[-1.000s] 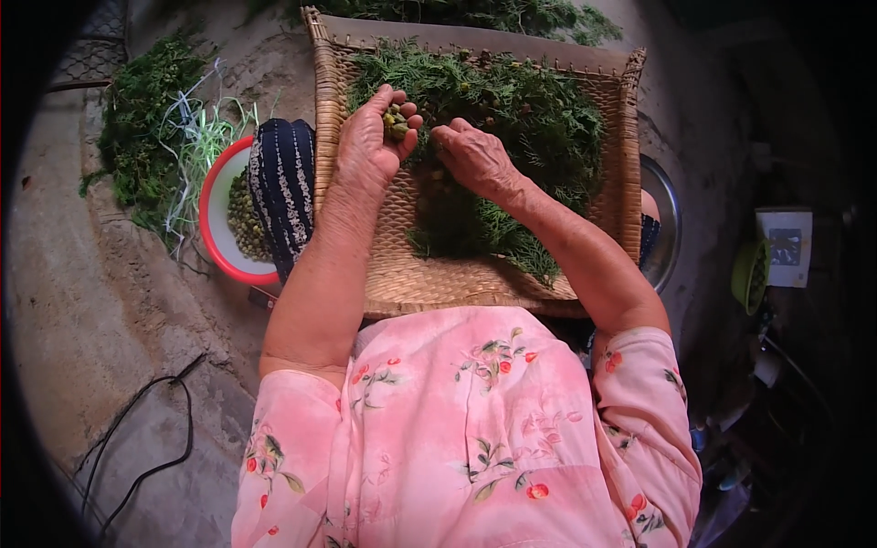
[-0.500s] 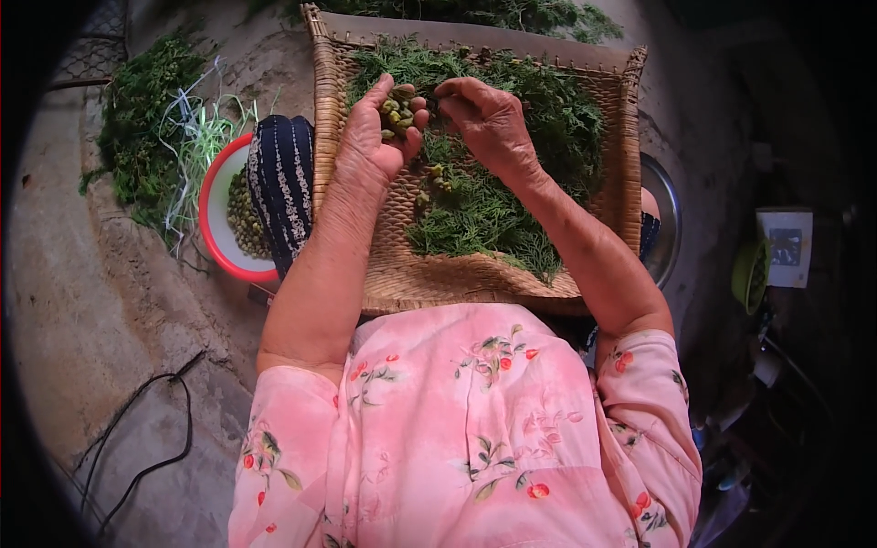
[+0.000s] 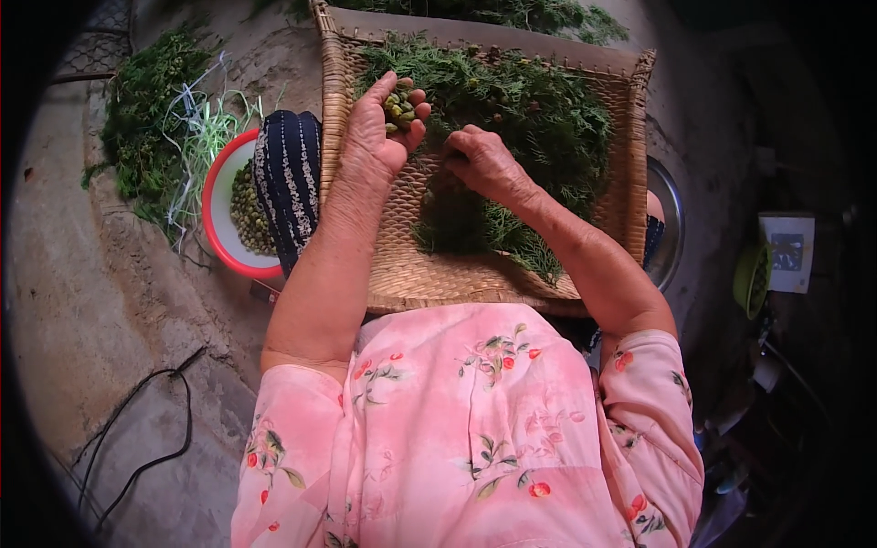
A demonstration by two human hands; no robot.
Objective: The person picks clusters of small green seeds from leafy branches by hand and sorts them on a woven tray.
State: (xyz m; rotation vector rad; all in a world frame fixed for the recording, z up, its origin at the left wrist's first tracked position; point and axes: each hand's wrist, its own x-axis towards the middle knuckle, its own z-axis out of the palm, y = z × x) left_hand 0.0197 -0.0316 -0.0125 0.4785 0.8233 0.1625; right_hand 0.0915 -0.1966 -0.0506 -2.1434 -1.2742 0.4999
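My left hand [image 3: 375,137] is cupped palm up over the left part of a woven wicker tray, its fingers curled around a small heap of green-yellow seed cones [image 3: 399,110]. A short way to its right, my right hand [image 3: 486,160] has its fingers pinched together, low over the greenery. Whatever lies between those fingertips is hidden. Feathery green conifer sprigs [image 3: 557,137] cover much of the wicker tray [image 3: 393,251], which rests across my lap. Shadow darkens the sprigs under my right hand.
To the left stands a red-rimmed white basin [image 3: 212,210] with many small cones in it, partly behind dark patterned cloth [image 3: 288,183]. More sprigs [image 3: 151,119] and pale plastic strips [image 3: 196,137] lie beyond. At right are a metal basin [image 3: 674,224] and a green basket [image 3: 751,279]. A black cable [image 3: 187,411] crosses the floor.
My right hand has moved toward me, down from beside my left fingertips to lower over the sprigs. The left hand stays cupped around the cones. The view has shifted slightly.
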